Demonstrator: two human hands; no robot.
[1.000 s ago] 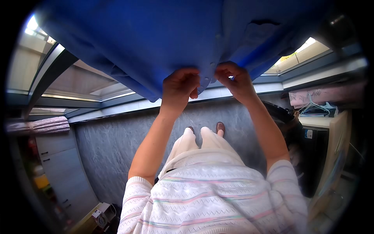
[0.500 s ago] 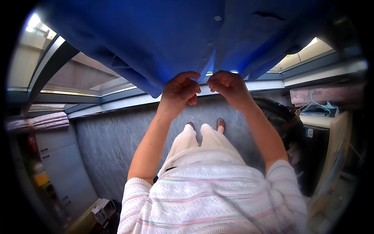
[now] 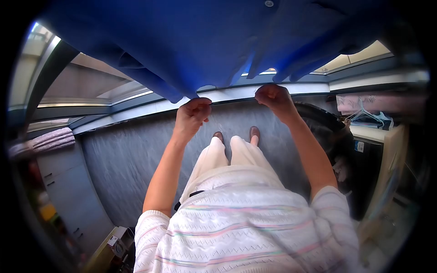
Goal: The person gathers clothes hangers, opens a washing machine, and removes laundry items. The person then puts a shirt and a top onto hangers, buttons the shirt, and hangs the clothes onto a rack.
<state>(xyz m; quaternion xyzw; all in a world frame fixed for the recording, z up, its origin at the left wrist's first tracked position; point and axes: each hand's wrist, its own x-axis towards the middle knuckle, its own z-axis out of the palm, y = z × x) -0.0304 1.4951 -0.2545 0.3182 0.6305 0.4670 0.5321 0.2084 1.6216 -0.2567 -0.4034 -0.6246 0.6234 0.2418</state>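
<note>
A blue button-front shirt (image 3: 195,41) hangs in front of me, its lower hem at the height of my hands. My left hand (image 3: 192,116) is closed, with thumb and fingers pinched at the hem left of the middle. Farther right, my right hand (image 3: 274,98) is also closed, its curled fingers at the hem. The fingertips partly hide the cloth they grip. One pale button (image 3: 269,3) shows high on the front.
Windows (image 3: 86,82) and a pale sill (image 3: 227,94) run behind the shirt. At right, light-blue hangers (image 3: 364,116) lie on a shelf beside a black rounded object (image 3: 321,125). Grey cabinets (image 3: 73,182) stand at left. Grey marbled flooring (image 3: 127,159) lies below.
My hands have moved apart along the hem, the left one leftward and slightly down, the right one slightly right. The front button appears higher in view.
</note>
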